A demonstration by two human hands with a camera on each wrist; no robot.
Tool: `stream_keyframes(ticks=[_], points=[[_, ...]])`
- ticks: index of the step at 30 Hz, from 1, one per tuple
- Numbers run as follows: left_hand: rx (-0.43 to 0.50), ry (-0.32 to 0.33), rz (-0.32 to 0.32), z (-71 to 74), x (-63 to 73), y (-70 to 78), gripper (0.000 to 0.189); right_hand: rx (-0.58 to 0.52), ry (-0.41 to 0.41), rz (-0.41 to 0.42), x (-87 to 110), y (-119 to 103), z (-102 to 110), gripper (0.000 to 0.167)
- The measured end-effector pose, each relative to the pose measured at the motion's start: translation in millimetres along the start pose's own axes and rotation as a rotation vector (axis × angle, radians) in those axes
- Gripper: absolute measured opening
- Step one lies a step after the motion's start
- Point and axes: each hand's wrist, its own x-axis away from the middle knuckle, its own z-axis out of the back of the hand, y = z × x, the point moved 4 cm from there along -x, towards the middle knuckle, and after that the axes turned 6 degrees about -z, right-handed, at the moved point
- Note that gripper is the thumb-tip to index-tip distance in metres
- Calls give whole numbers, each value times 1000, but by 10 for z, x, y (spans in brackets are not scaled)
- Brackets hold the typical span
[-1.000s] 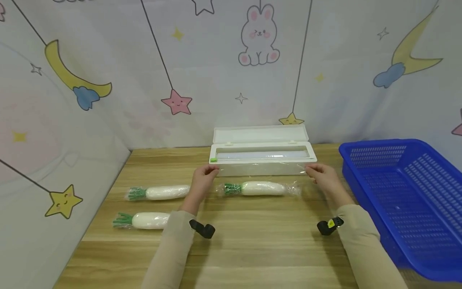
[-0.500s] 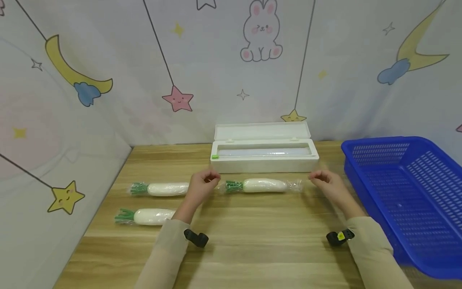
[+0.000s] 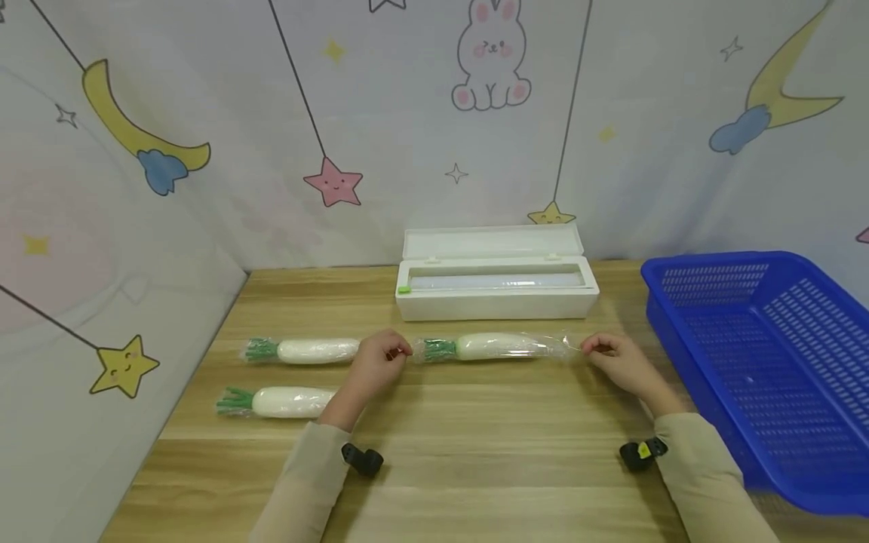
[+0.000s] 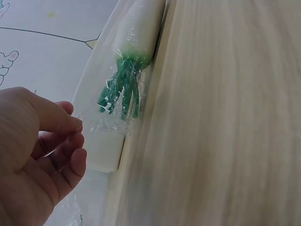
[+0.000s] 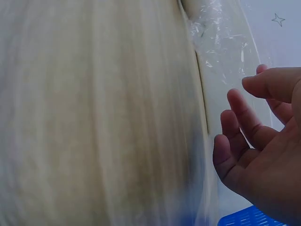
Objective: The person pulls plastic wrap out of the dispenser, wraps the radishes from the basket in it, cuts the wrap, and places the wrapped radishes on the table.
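A white radish with green stalks lies between my hands, wrapped in clear film. Over it stretches a thin sheet of cling film, glinting and hard to see. Its left side is pinched between thumb and fingertips of my left hand, near the green stalks. My right hand pinches the right side, beyond the radish's wrapped tip; in the right wrist view its other fingers are loosely bent. Behind the radish stands a white cling film dispenser with its lid up, a roll inside and a green slider.
Two more wrapped radishes, an upper one and a lower one, lie at the left, partly behind my left arm. A blue plastic basket stands at the right, close to my right forearm. A patterned cloth wall rises behind the table.
Both hands have come away from the dispenser toward me and lowered beside the middle radish. The film, earlier stretched in front of the dispenser, is now over that radish.
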Motion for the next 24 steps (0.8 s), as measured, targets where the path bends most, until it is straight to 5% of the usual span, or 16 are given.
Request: stream_keyframes(ticks=[14,24], points=[[-265,-76,-56,-171,25,-38,17,190,34,34,-106,17,-108,6],[-283,-100,-25,-196,1,9,16,253,45,51,-107,-39,-134,8]])
